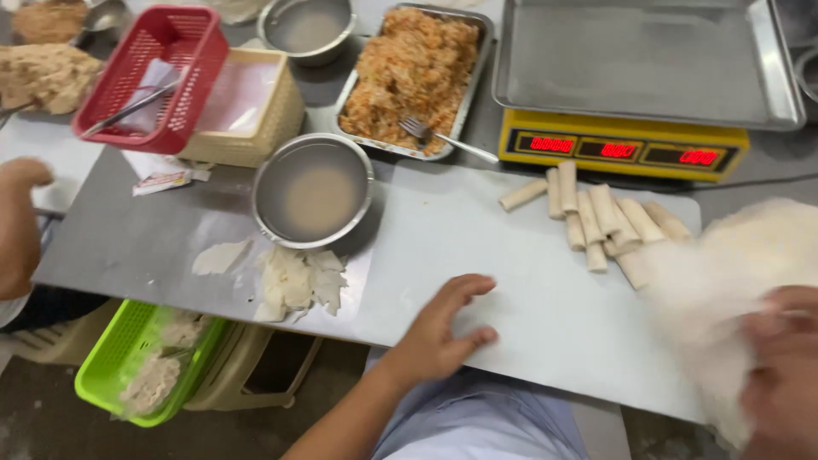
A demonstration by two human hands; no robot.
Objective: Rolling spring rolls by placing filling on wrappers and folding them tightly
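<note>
My left hand [441, 327] rests flat on the white cutting board [528, 273] near its front edge, fingers spread and holding nothing. At the right edge, my right hand [786, 366] grips a thin pale wrapper sheet [724, 281], blurred from motion, which hangs over the board's right end. A pile of rolled spring rolls [605, 217] lies on the board just left of the wrapper. A metal tray of orange-brown filling [413, 72] with a fork [443, 136] in it sits behind the board.
A steel bowl of cloudy liquid [313, 189] stands left of the board, wrapper scraps [294, 281] in front of it. A yellow scale [626, 145] carries a steel tray. Red basket [153, 72], green basket [141, 362] below the table. Another person's arm [19, 226] at far left.
</note>
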